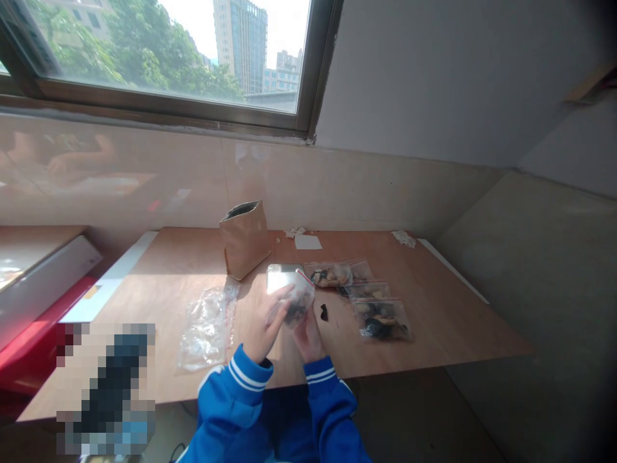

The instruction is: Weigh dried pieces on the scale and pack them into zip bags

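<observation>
A clear zip bag (301,305) with a red seal strip and dark contents is held over the table, tilted, between my two hands. My left hand (266,321) grips its left side, fingers over the front of the bag. From below and to the right, my right hand (308,334) holds the lower part, its fingers partly hidden behind the plastic. Just beyond the bag lies a flat, shiny, pale rectangular object (280,275), partly covered by it. A small dark piece (324,313) rests on the table to the right of my right hand.
Several filled zip bags (383,321) lie to the right, some overlapping. An open brown paper bag (245,241) stands at the back left. Flat clear plastic bags (208,328) lie left. White paper (308,242) and crumpled tissue (403,239) lie near the wall.
</observation>
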A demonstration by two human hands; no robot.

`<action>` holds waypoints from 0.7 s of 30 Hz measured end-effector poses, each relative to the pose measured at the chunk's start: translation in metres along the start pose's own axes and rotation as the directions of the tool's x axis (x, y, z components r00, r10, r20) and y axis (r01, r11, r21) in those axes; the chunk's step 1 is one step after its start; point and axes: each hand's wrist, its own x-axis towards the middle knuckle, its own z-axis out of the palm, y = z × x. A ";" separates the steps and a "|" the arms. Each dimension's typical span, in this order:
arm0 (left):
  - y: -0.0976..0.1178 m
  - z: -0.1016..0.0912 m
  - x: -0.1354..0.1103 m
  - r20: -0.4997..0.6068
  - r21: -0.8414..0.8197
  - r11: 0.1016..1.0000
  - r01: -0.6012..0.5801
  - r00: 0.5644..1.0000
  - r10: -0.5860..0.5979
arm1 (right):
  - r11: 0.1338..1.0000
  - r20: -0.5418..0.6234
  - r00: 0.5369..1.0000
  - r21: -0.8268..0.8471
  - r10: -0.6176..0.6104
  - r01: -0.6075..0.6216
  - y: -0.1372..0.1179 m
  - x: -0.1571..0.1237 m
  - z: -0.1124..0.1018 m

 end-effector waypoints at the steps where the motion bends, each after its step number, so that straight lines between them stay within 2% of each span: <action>1: -0.004 -0.006 0.002 -0.011 -0.036 0.998 0.048 0.999 -0.049 | 0.999 0.009 0.999 0.027 0.032 -0.032 -0.001 0.001 -0.001; 4: -0.021 -0.024 0.006 -0.050 -0.167 0.972 0.163 0.984 -0.174 | 0.994 0.004 0.997 0.077 0.083 -0.083 -0.009 0.001 -0.004; 6: -0.035 -0.035 0.006 -0.083 -0.225 0.955 0.193 0.973 -0.216 | 1.000 -0.021 1.000 -0.019 0.005 -0.006 -0.018 0.000 -0.005; 8: -0.049 -0.042 0.005 -0.079 -0.240 0.944 0.227 0.965 -0.252 | 0.971 0.011 0.993 -0.210 -0.115 0.114 -0.031 -0.003 -0.004; 10: -0.059 -0.045 0.003 -0.044 -0.251 0.925 0.286 0.951 -0.306 | 0.883 0.110 0.972 -0.407 -0.205 0.233 -0.047 -0.008 -0.001; 12: -0.064 -0.045 0.001 -0.046 -0.285 0.902 0.323 0.936 -0.350 | 0.760 0.194 0.941 -0.554 -0.278 0.339 -0.061 -0.012 0.002; 14: -0.064 -0.042 0.000 -0.115 -0.322 0.900 0.295 0.931 -0.347 | 0.638 0.219 0.911 -0.656 -0.350 0.403 -0.070 -0.015 0.004; 16: -0.061 -0.039 0.000 -0.203 -0.325 0.918 0.227 0.931 -0.302 | 0.567 0.192 0.894 -0.715 -0.405 0.410 -0.073 -0.015 0.004; 18: -0.058 -0.037 0.002 -0.273 -0.311 0.935 0.171 0.926 -0.260 | 0.567 0.144 0.891 -0.725 -0.430 0.391 -0.071 -0.014 0.002; 21: -0.057 -0.036 0.007 -0.327 -0.299 0.941 0.160 0.909 -0.259 | 0.641 0.083 0.901 -0.676 -0.425 0.365 -0.063 -0.009 -0.001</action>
